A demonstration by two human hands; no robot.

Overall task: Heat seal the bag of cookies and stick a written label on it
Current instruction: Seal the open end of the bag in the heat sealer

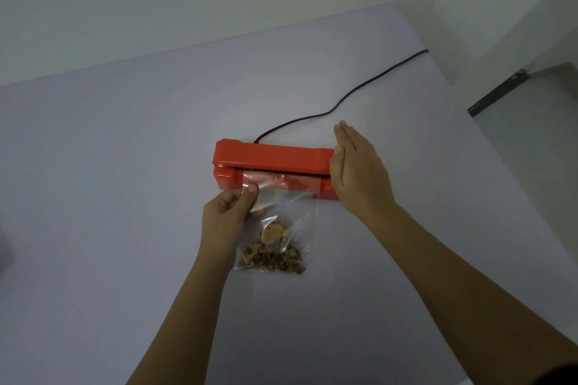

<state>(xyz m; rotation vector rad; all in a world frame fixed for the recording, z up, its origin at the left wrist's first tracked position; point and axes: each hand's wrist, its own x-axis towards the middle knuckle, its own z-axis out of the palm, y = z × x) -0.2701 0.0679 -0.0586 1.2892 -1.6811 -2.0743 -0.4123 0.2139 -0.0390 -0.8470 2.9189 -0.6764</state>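
Observation:
A red heat sealer [269,155] lies across the middle of the white table [125,166]. A clear plastic bag [281,200] lies in front of it, its open top tucked between the sealer's jaws. Broken brown cookies [272,255] are heaped at the bag's near end. My left hand [226,211] pinches the bag's upper left corner between thumb and fingers. My right hand [358,169] has straight fingers and presses flat on the right end of the sealer's arm. No label shows.
A black power cord [337,103] runs from the back of the sealer to the table's far right corner. Pale walls stand behind the table. The table's right edge drops to a light floor with a dark strip [500,91].

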